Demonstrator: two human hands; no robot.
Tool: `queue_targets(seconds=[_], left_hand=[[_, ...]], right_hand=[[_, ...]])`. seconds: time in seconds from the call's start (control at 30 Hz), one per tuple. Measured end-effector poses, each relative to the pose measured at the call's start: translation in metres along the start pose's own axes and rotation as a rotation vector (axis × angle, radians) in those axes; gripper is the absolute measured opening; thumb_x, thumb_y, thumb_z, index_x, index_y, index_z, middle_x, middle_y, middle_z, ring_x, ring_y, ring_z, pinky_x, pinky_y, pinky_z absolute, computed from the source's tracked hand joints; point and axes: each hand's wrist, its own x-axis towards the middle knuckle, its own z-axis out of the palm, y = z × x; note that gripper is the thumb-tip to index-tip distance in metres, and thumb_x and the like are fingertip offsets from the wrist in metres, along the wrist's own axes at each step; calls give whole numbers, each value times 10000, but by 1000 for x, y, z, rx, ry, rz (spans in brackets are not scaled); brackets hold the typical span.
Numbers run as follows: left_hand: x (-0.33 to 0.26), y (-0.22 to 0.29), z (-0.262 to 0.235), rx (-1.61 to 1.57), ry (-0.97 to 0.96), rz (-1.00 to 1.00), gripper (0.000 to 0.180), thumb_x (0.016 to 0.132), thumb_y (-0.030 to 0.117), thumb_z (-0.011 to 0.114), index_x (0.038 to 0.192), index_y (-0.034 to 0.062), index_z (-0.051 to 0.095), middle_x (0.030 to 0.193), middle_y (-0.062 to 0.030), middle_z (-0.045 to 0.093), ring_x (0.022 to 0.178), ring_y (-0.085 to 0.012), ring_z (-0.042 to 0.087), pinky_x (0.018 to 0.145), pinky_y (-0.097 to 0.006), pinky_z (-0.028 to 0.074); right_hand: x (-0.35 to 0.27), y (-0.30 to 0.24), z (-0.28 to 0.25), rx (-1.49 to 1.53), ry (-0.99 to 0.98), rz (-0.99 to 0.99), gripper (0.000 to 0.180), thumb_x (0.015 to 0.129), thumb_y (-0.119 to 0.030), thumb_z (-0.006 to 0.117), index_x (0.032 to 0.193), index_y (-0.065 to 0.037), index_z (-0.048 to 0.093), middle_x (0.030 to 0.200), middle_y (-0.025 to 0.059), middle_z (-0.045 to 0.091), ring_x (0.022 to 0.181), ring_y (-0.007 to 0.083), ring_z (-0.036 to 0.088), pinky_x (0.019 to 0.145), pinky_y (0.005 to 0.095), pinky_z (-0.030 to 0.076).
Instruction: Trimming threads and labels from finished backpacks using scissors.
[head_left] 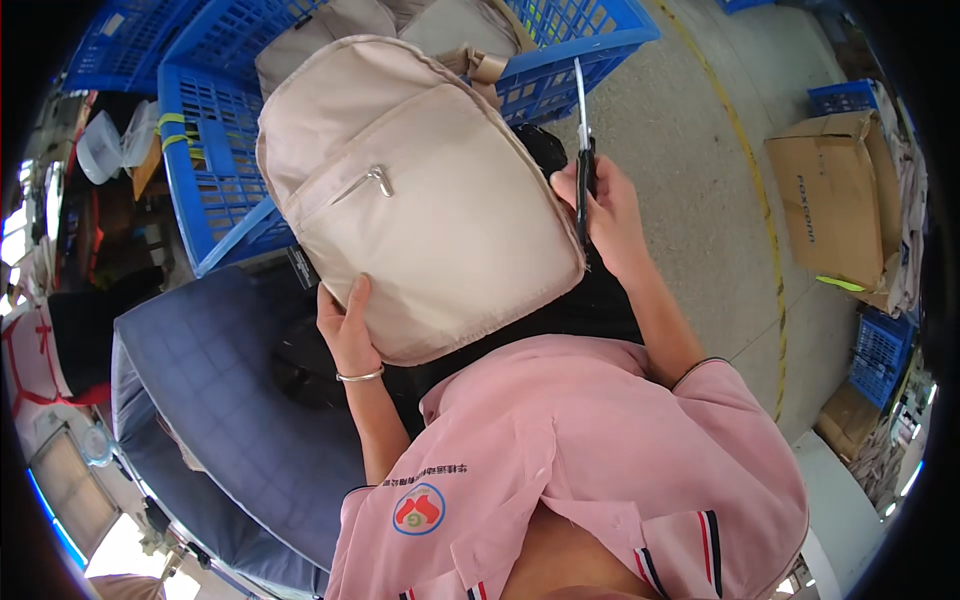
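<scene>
A beige backpack [440, 210] lies tilted over my lap, its front panel facing up. On it is a slanted zip pocket with a silver zip pull [380, 181]. My left hand [345, 325] grips the lower left edge, thumb on top and the other fingers mostly hidden beneath. Beside that hand a black tag [302, 267] sticks out from the seam. My right hand [612, 220], at the bag's right edge, is closed round the black handles of a pair of scissors [584, 150]. The blades point away from me, past the bag.
Beyond the backpack stands a blue plastic crate [215, 160] with more beige bags [450, 30] in it. Padded dark blue cloth [230, 390] curves at my left. Across the floor on the right, past a yellow line [765, 200], are a cardboard box [825, 200] and another blue crate [880, 350].
</scene>
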Motion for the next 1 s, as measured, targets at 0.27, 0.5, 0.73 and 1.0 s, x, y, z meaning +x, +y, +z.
queue_targets(seconds=[0.27, 0.5, 0.73, 1.0], left_hand=[[-7, -4, -2, 47, 97, 139, 334, 876, 41, 703, 1183, -39, 598, 1119, -46, 649, 982, -116, 572, 916, -263, 442], [-6, -10, -5, 39, 64, 126, 443, 881, 72, 715, 1280, -41, 561, 1195, -79, 637, 1048, -144, 581, 943, -277, 447], [-12, -10, -6, 33, 122, 124, 332, 918, 115, 680, 1208, -27, 601, 1115, -33, 655, 984, -113, 582, 911, -257, 450], [-23, -4, -8, -359, 346, -39, 272, 996, 183, 581, 1141, -32, 664, 1018, -7, 671, 907, -60, 580, 814, -203, 451]], right_hand=[[-38, -17, -22, -550, -132, -51, 521, 784, -479, 772, 913, -23, 556, 709, 61, 554, 638, 176, 529, 601, 313, 446], [-11, -14, -8, -833, -166, -224, 713, 752, -672, 701, 912, 5, 543, 806, 163, 640, 755, 360, 647, 640, 422, 484], [9, -17, 2, -795, -298, -175, 599, 782, -542, 757, 796, 9, 523, 656, 177, 597, 625, 406, 603, 576, 446, 466], [-13, 2, 13, -583, -90, -230, 483, 832, -389, 773, 766, 10, 510, 602, 137, 492, 520, 252, 415, 516, 385, 402]])
